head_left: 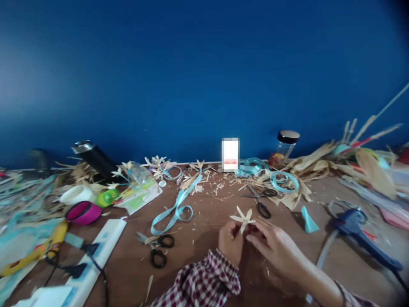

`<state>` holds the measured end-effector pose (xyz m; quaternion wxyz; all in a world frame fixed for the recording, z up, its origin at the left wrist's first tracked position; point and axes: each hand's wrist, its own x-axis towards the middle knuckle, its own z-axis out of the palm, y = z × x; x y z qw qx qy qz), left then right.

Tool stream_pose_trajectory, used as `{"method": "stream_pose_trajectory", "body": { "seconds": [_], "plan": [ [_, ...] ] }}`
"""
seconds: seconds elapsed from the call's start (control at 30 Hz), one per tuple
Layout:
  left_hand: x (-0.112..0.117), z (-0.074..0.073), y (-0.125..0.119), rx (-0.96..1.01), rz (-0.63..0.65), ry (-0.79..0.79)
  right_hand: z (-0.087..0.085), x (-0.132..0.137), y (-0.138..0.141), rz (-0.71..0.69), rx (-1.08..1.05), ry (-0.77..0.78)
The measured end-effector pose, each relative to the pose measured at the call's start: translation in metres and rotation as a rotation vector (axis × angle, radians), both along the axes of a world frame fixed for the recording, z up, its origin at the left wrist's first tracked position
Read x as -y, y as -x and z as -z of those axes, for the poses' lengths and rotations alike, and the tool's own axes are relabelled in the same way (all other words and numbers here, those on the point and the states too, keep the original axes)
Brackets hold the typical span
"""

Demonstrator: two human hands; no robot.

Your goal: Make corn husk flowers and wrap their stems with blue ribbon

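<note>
A pale star-shaped corn husk flower (245, 219), its narrow petals spread, stands up between my two hands. My left hand (229, 241), at the end of a checked sleeve, is closed around the flower's base, which the fingers hide. From the right, my right hand (271, 241) pinches close to the flower's centre, with thumb and forefinger at its lower right petal. Black-handled scissors (158, 247) lie partly spread to the left of my hands. A second pair of scissors (263, 204) rests behind them. Light blue ribbon (175, 211) curls on the brown table (201, 264).
At right are a blue glue gun (358, 234) and a light blue cone piece (308, 221). A white power strip (102, 251), a yellow tool (41, 251) and a magenta cup-like piece (83, 212) lie left. Behind stand a lidded jar (284, 149), husks (315, 164) and a dark flask (96, 160).
</note>
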<state>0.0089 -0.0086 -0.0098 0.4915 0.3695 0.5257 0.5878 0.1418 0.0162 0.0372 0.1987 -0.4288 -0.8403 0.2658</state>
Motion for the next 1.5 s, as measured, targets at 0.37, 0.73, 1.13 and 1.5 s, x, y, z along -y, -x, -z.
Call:
{"method": "stream_pose_trajectory", "body": {
  "seconds": [0.37,0.73,1.13,1.5],
  "plan": [
    [0.000,0.000,0.000,0.093,-0.057,0.042,0.020,-0.005,0.022,0.173,-0.453,0.384],
    [-0.006,-0.003,0.014,0.026,-0.039,0.012,0.018,-0.023,0.045,0.205,-0.858,0.601],
    [-0.007,-0.002,0.013,-0.167,-0.061,0.096,0.036,-0.022,0.043,0.165,-0.983,0.746],
    [-0.025,-0.041,0.077,-0.722,0.176,0.216,0.048,-0.023,0.040,0.372,-1.075,0.663]
  ]
}}
